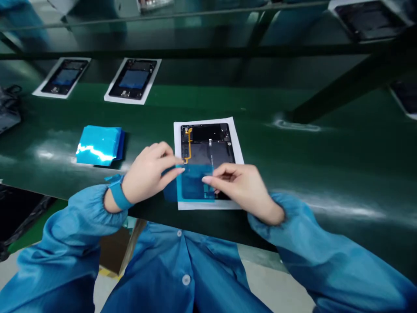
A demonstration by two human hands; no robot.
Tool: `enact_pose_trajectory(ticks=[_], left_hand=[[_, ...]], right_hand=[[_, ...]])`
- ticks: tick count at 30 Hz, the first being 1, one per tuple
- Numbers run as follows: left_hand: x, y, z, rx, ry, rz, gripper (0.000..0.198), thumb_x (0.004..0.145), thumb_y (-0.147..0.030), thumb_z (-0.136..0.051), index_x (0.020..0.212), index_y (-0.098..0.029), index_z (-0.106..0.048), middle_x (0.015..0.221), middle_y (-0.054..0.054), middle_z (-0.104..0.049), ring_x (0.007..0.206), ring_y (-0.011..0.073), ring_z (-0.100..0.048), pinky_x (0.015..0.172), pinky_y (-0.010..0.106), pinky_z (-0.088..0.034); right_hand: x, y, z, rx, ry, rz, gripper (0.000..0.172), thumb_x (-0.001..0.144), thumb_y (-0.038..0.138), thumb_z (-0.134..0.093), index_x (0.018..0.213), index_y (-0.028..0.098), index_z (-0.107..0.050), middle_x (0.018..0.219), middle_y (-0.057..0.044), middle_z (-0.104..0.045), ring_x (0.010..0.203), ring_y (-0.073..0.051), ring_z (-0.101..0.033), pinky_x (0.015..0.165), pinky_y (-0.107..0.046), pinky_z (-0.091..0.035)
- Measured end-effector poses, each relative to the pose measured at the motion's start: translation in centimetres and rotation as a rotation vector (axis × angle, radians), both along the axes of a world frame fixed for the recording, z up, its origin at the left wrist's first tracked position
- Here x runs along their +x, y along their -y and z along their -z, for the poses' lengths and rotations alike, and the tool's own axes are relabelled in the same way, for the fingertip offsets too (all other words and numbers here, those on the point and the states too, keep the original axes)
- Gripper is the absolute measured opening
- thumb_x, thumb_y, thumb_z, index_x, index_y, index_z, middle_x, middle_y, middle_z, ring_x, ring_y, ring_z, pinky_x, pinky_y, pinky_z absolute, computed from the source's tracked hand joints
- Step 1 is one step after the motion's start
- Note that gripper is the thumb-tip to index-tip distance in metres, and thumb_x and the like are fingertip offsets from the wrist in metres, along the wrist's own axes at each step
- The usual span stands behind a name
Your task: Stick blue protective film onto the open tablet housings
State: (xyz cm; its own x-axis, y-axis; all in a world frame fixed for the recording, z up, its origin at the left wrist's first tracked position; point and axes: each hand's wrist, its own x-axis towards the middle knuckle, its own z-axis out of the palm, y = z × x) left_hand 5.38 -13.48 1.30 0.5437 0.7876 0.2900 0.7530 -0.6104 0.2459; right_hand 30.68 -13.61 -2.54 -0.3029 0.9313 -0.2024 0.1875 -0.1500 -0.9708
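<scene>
A thin see-through blue film (194, 184) lies over the lower part of an opened tablet (222, 152), which shows black inner parts and an orange flex cable (190, 143). The tablet rests on a white sheet (239, 150). My left hand (148, 171) pinches the film's upper edge near the tablet's left side, thumb and index finger close together. At the film's right edge, my right hand (241, 184) holds it between thumb and bent fingers. The film reaches past the white sheet on the left. My right hand hides the tablet's lower right corner.
A stack of shiny blue films (99, 145) lies left of my left hand. Two more tablets on white sheets (133, 80) (65, 77) stand farther back on the green bench (325, 169). A dark slanted post (339, 82) rises at right. Another tablet (371, 19) lies top right.
</scene>
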Motion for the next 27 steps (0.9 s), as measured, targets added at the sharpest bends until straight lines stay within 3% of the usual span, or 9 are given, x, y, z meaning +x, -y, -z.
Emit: enact_pose_trajectory(ticks=[2, 4, 7, 9, 11, 19, 27], left_hand=[[-0.2, -1.4, 1.3, -0.017, 0.069, -0.094, 0.042, 0.098, -0.034, -0.062, 0.135, -0.015, -0.059, 0.113, 0.011, -0.061, 0.103, 0.0228, -0.059, 0.085, 0.036, -0.049], [-0.9, -2.7, 2.9, -0.067, 0.097, -0.110, 0.042, 0.097, -0.031, -0.062, 0.134, -0.013, -0.058, 0.111, 0.011, -0.063, 0.102, 0.0223, -0.060, 0.085, 0.035, -0.049], [-2.6, -4.2, 5.4, -0.265, 0.071, 0.126, 0.017, 0.099, -0.030, -0.061, 0.108, -0.018, -0.069, 0.094, 0.005, -0.068, 0.087, 0.0175, -0.060, 0.080, 0.031, -0.044], [-3.3, -4.6, 6.7, -0.380, 0.074, 0.291, 0.018, 0.097, -0.037, -0.065, 0.101, -0.021, -0.072, 0.094, 0.003, -0.070, 0.085, 0.0163, -0.060, 0.078, 0.030, -0.041], [-3.6, -4.8, 7.5, -0.431, 0.093, 0.374, 0.022, 0.095, -0.044, -0.069, 0.102, -0.023, -0.073, 0.098, 0.003, -0.071, 0.087, 0.0163, -0.059, 0.078, 0.030, -0.038], [-3.1, -4.3, 8.5, -0.389, 0.112, 0.433, 0.033, 0.092, -0.055, -0.067, 0.102, -0.024, -0.073, 0.094, 0.004, -0.070, 0.086, 0.0184, -0.054, 0.075, 0.032, -0.030], [-3.0, -4.1, 8.5, -0.463, 0.057, 0.391, 0.029, 0.091, -0.055, -0.069, 0.102, -0.028, -0.073, 0.091, 0.002, -0.069, 0.089, 0.0193, -0.056, 0.076, 0.033, -0.030]], right_hand=[[1.0, -1.7, 0.0, 0.018, 0.041, 0.079, 0.041, 0.067, 0.054, -0.090, 0.068, 0.018, -0.069, 0.057, 0.000, -0.065, 0.048, -0.012, -0.060, 0.049, -0.023, -0.051], [1.7, -3.4, 0.9, 0.017, 0.067, 0.164, 0.038, 0.066, 0.051, -0.092, 0.068, 0.019, -0.072, 0.057, 0.001, -0.065, 0.047, -0.010, -0.057, 0.047, -0.022, -0.050], [2.2, -5.1, 2.8, -0.032, 0.076, 0.241, 0.034, 0.067, 0.050, -0.092, 0.067, 0.021, -0.073, 0.056, 0.001, -0.064, 0.046, -0.009, -0.054, 0.045, -0.023, -0.047], [2.2, -5.4, 3.8, -0.094, 0.088, 0.254, 0.034, 0.066, 0.049, -0.093, 0.067, 0.021, -0.073, 0.055, 0.001, -0.063, 0.045, -0.009, -0.053, 0.043, -0.023, -0.046], [2.2, -5.4, 4.2, -0.147, 0.104, 0.269, 0.033, 0.065, 0.046, -0.093, 0.067, 0.020, -0.073, 0.055, 0.001, -0.063, 0.045, -0.009, -0.053, 0.042, -0.022, -0.046], [2.0, -5.7, 3.6, -0.174, 0.109, 0.382, 0.035, 0.056, 0.037, -0.098, 0.064, 0.016, -0.072, 0.052, 0.000, -0.063, 0.043, -0.007, -0.052, 0.041, -0.019, -0.042], [2.0, -5.4, 2.6, -0.143, 0.193, 0.358, 0.039, 0.054, 0.042, -0.100, 0.062, 0.017, -0.071, 0.052, 0.000, -0.062, 0.042, -0.009, -0.051, 0.039, -0.022, -0.041]])
